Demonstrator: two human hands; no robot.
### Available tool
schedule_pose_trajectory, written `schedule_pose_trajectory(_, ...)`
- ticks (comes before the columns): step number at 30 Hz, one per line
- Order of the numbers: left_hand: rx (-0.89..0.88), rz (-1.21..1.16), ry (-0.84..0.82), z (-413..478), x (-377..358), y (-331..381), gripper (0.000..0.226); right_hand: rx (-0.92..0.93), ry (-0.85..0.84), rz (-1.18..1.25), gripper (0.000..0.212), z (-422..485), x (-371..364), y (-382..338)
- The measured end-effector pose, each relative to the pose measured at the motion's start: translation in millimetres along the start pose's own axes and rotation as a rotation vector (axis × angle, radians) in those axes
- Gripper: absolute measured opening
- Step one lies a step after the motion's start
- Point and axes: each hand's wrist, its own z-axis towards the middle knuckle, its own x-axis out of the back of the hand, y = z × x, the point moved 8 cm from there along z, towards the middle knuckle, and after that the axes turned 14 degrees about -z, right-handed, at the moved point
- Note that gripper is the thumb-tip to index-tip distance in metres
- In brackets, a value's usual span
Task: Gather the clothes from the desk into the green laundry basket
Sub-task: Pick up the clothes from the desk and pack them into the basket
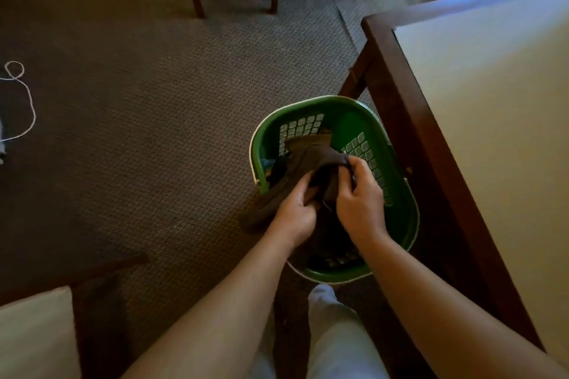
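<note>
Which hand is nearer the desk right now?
The right hand: it grips the brown garment on the desk side, the left hand on the carpet side.

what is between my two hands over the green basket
A dark brown garment: the left hand and right hand both hold it, bunched between them, above the basket. The head view shows this.

Head camera looks steeply down, close above the basket (349, 124) beside the desk (492, 132)
</note>
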Motion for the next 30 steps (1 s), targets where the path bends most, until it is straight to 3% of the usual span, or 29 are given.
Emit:
schedule_pose_trajectory(5,-0.03,0.087,0.113,13,-6,11,0.063,-0.052,-0.287,-0.166,0.056,32,-20,33)
schedule_pose_trajectory(7,-0.078,0.168,0.285,24,3,4,0.061,0.035,-0.435,-0.31,0.058,46,-39,50)
schedule_pose_trajectory(11,-0.193,0.444,0.379,44,2,-3,0.064,0.211,-0.526,-0.508,0.065,57,-57,67)
schedule_pose_trajectory(14,-0.033,0.673,0.382,91,2,-37,0.088,0.391,-0.732,-0.918,0.098,79,-98,104)
schedule_pose_trajectory(17,0.179,0.532,0.231,137,-2,-95,0.104,0.464,-0.886,-1.266,0.128,102,-135,148)
schedule_pose_trajectory(19,0.202,0.407,0.17,168,-2,-128,0.104,0.51,-0.867,-1.463,0.142,119,-155,175)
schedule_pose_trajectory(22,0.075,0.494,0.246,213,2,-159,0.107,0.635,-0.689,-1.64,0.151,143,-180,206)
schedule_pose_trajectory(26,0.014,0.75,0.356,267,3,-189,0.12,0.661,-0.61,-1.729,0.149,175,-209,250)
schedule_pose_trajectory(30,0.025,0.8,0.359,310,14,-215,0.124,0.667,-0.614,-1.69,0.133,196,-240,278)
